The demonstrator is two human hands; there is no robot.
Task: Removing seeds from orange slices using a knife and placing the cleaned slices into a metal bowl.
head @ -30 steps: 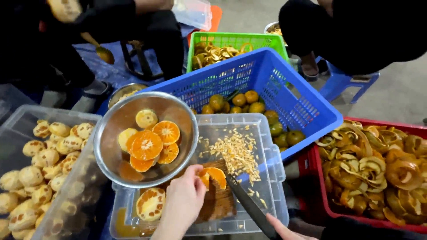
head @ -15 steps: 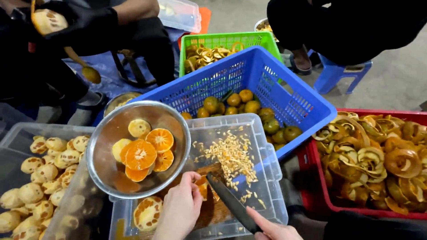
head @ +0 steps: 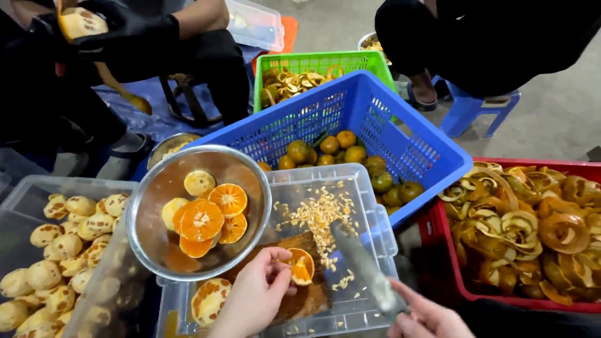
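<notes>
My left hand [head: 253, 294] pinches an orange half [head: 302, 265] cut side up over a wet wooden cutting board [head: 299, 294]. My right hand [head: 426, 316] grips a long knife [head: 363, 266]; its blurred blade points up and left, just right of the orange half. The board lies in a clear plastic tub [head: 369, 219] strewn with pale seeds [head: 316, 216]. A steel bowl [head: 153, 219] holding several orange halves [head: 200, 220] rests on the tub's left rim. A peeled orange [head: 210, 299] lies beside my left wrist.
A clear bin of peeled oranges [head: 56, 263] stands at left. Behind are a blue crate [head: 400, 134] of whole oranges, a green crate [head: 319, 62] and a red crate [head: 447, 250] of peels. A black-gloved person [head: 131, 31] peels fruit at top left; another person sits on a blue stool [head: 466, 109].
My left hand has lifted the orange half slightly off the board. The knife blade has swung away to the right of the fruit. The view shifted a little.
</notes>
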